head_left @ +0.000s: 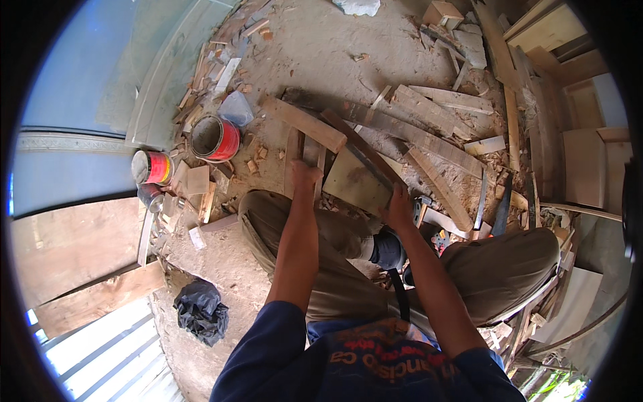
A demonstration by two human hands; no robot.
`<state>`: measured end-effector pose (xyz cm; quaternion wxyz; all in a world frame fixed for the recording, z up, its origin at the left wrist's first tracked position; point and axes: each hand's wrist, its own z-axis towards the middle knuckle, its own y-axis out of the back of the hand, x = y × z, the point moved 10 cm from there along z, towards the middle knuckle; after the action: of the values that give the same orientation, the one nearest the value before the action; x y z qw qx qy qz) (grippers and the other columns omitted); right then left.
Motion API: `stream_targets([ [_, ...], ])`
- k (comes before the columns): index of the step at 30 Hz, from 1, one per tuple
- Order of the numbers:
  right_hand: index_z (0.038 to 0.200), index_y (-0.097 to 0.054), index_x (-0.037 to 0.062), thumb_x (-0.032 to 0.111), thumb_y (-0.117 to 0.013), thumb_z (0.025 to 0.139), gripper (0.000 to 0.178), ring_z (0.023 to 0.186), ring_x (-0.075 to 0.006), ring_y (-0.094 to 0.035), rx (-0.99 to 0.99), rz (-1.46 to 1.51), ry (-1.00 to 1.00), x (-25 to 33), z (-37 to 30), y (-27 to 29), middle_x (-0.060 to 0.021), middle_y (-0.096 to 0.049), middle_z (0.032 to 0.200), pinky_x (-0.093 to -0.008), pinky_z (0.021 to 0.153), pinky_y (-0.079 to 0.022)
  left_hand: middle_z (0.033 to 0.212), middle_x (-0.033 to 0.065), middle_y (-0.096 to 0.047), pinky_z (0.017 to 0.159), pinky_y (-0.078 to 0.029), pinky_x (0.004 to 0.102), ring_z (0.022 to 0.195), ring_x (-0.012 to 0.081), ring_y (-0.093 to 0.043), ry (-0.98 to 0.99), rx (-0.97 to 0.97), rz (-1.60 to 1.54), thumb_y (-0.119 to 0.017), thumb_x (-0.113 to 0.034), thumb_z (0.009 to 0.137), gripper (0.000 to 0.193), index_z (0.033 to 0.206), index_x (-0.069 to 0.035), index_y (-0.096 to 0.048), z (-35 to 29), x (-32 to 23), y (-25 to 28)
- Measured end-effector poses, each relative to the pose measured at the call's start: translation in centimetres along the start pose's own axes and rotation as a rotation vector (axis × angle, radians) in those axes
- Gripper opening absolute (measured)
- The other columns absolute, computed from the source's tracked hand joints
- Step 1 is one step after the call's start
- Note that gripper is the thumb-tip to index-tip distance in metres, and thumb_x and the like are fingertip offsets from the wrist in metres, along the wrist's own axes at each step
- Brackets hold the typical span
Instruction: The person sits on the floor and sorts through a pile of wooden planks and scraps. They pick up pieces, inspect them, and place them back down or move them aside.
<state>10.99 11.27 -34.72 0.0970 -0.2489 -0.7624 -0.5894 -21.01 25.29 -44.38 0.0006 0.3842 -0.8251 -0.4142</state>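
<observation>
In front of my knees, my left hand (306, 175) is closed around the near end of a short upright-lying wooden piece (293, 149). A thick wooden block (305, 124) lies slantwise across the far end of that piece. My right hand (400, 209) is wrapped round the near end of a long dark-edged wooden strip (362, 151), which runs away to the upper left. Between the two hands sits a flat pale board (355, 182), its right side along the strip. My fingers are partly hidden on both hands.
Long planks (415, 137) and offcuts are heaped beyond and to the right. A handsaw (502, 208) lies by my right knee. At left stand an open red can (216, 139) and a smaller can (153, 167). A black plastic bag (201, 311) lies near my left elbow.
</observation>
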Motion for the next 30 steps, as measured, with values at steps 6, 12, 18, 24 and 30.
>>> stream_targets([
  [6,0.146,-0.030,-0.0030,0.030,-0.079,0.076,0.092,0.124,-0.0415,-0.052,-0.061,-0.168,-0.134,-2.4,1.1,0.3,-0.0270,-0.051,0.133,-0.0496,0.105,-0.042,0.139,0.0248,-0.051,0.097,-0.051,0.0470,0.122,0.0374,-0.056,-0.141,0.050,-0.325,-0.086,-0.019,0.067,0.095,0.146,0.003,-0.038,-0.3,-0.5,3.1],
  [12,0.135,-0.041,-0.0003,0.032,-0.075,0.079,0.073,0.116,-0.0396,-0.060,0.260,-0.084,-0.297,-4.9,2.0,-1.7,-0.0235,-0.060,0.124,-0.0556,0.102,-0.041,0.135,0.0185,-0.056,0.101,-0.046,0.0398,0.121,0.0296,-0.056,-0.463,0.108,-0.750,-0.088,-0.012,0.067,0.090,0.144,0.003,-0.043,-4.5,-4.9,6.9],
  [18,0.124,-0.050,0.0018,0.030,-0.068,0.086,0.051,0.114,-0.0380,-0.060,0.099,-0.205,-0.251,-4.2,1.6,-1.2,-0.0228,-0.058,0.123,-0.0603,0.097,-0.043,0.132,0.0099,-0.057,0.105,-0.041,0.0384,0.121,0.0242,-0.055,-0.847,0.191,-1.342,-0.076,-0.012,0.081,0.066,0.140,-0.001,-0.049,-11.4,-9.1,14.8],
  [24,0.119,-0.053,0.0004,0.033,-0.064,0.089,0.046,0.110,-0.0405,-0.061,0.102,-0.065,-0.235,-2.6,1.8,-0.2,-0.0237,-0.058,0.121,-0.0542,0.092,-0.049,0.131,0.0087,-0.058,0.101,-0.045,0.0474,0.117,0.0305,-0.057,-0.833,0.095,-1.835,-0.054,-0.035,0.098,0.048,0.139,-0.010,-0.049,-12.6,-7.5,20.7],
  [30,0.119,-0.052,0.0002,0.036,-0.067,0.087,0.050,0.109,-0.0403,-0.063,0.220,-0.032,-0.188,-4.2,3.0,-2.6,-0.0247,-0.058,0.122,-0.0507,0.089,-0.052,0.128,0.0119,-0.058,0.095,-0.048,0.0480,0.113,0.0308,-0.058,-0.583,0.141,-1.873,-0.048,-0.047,0.100,0.053,0.137,-0.009,-0.050,-10.3,-3.5,18.2],
])
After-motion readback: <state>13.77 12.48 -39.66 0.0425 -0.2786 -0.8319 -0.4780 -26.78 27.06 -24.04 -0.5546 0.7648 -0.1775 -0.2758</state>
